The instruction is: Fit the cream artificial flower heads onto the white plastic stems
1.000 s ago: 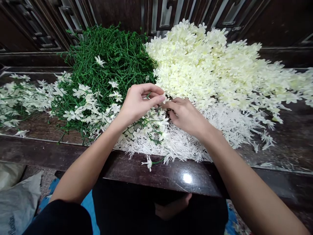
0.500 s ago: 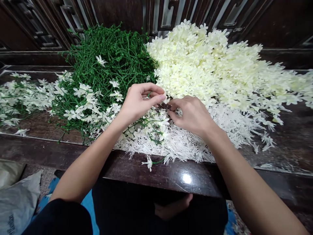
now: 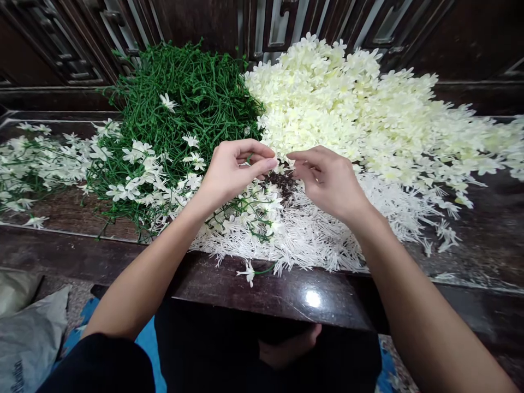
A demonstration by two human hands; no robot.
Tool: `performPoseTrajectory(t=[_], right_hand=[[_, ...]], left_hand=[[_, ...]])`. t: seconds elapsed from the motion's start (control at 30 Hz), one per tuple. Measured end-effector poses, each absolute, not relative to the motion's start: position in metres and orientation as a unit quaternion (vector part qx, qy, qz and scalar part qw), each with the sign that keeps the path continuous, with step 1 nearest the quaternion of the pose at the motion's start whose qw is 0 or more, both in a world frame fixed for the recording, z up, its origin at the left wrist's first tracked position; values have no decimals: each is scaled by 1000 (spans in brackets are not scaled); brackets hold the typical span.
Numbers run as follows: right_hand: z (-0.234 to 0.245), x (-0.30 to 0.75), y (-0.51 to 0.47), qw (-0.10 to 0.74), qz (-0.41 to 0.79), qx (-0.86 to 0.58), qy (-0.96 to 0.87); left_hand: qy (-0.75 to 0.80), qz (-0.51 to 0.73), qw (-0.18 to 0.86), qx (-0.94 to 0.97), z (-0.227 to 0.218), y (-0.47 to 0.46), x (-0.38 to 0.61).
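Observation:
My left hand [image 3: 241, 166] is closed in a pinch over the middle of the bench, with a bit of green plastic stem [image 3: 248, 159] showing between its fingers. Facing it, my right hand [image 3: 327, 177] has thumb and fingertips drawn together; anything inside them is too small to make out. The two sets of fingertips are close but apart. Beneath them lies a patch of small dark brown bits [image 3: 285, 184]. Loose white stamen pieces [image 3: 323, 234] spread under my right hand. White artificial flowers on green stems [image 3: 257, 210] lie below my left hand.
Behind my left hand rises a heap of green artificial stems [image 3: 184, 98]. Cream flower heads [image 3: 339, 109] are piled at the back right. More stemmed white flowers [image 3: 61, 161] lie far left. The dark wooden bench [image 3: 470, 240] backs onto carved panels; a grey bag [image 3: 33, 333] sits below.
My right hand has lifted slightly and shifted right, off the dark brown bits, uncovering more of them. My left hand has stayed almost still.

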State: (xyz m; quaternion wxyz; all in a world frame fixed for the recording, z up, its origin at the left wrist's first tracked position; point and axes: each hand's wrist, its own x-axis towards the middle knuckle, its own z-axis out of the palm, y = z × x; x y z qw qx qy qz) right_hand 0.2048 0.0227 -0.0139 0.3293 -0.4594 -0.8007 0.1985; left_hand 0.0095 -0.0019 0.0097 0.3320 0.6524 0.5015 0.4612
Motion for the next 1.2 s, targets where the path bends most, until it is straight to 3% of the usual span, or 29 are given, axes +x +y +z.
performPoseTrajectory(t=[0.53,1.2], right_hand=[[-1,195,11,485,349,-381,-706],[-10,191,9,489,368,-374,-697]], left_hand=[[495,466,359,640,8,-2,9],[469,443,309,699,10,-3,9]])
